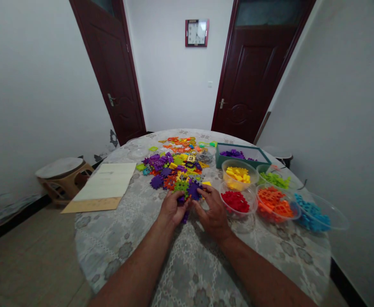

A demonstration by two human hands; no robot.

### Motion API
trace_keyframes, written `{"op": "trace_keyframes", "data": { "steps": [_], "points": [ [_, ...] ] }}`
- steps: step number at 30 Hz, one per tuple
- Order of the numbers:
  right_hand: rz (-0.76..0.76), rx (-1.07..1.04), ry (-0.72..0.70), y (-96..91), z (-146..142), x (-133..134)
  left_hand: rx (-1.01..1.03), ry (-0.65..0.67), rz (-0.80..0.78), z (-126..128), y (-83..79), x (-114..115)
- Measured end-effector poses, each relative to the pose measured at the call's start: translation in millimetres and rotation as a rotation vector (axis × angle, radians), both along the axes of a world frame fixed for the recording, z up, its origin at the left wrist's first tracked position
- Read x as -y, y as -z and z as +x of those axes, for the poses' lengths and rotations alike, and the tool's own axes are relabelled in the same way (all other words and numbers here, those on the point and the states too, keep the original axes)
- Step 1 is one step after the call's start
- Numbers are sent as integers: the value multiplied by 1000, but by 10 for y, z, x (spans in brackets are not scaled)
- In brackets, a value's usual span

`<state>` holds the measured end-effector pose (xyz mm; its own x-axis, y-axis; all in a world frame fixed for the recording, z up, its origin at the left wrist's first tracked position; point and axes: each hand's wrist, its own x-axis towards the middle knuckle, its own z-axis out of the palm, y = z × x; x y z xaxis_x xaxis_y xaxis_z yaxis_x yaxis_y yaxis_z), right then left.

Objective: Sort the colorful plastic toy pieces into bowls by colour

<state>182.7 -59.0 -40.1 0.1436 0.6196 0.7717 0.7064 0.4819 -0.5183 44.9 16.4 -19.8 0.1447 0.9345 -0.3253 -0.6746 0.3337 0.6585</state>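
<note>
My left hand and my right hand meet at the near edge of a heap of coloured plastic interlocking pieces on the round table. Both hands have their fingers closed round purple pieces; a further purple bit shows below, between the palms. A green piece lies just beyond my left fingers.
To the right stand clear bowls sorted by colour: yellow, red, orange, green and blue. A green box holds purple pieces. A cardboard sheet overhangs the table's left side. A stool stands on the floor.
</note>
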Motion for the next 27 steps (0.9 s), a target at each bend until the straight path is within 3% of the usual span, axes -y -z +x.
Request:
{"op": "trace_keyframes", "data": {
  "steps": [4,11,18,24,27],
  "points": [
    [0,50,-20,-6,-7,12,8,-1,-9,-75,-16,-1],
    [-50,113,-22,32,4,-21,145,262,63,-117,-123,109],
    [-86,156,0,-7,17,-3,138,364,153,-113,-194,192],
    [-52,124,-58,-89,13,22,-2,244,170,-99,-123,118],
    [-44,16,-51,-144,2,56,-55,258,134,-143,-129,76]
  ]
}}
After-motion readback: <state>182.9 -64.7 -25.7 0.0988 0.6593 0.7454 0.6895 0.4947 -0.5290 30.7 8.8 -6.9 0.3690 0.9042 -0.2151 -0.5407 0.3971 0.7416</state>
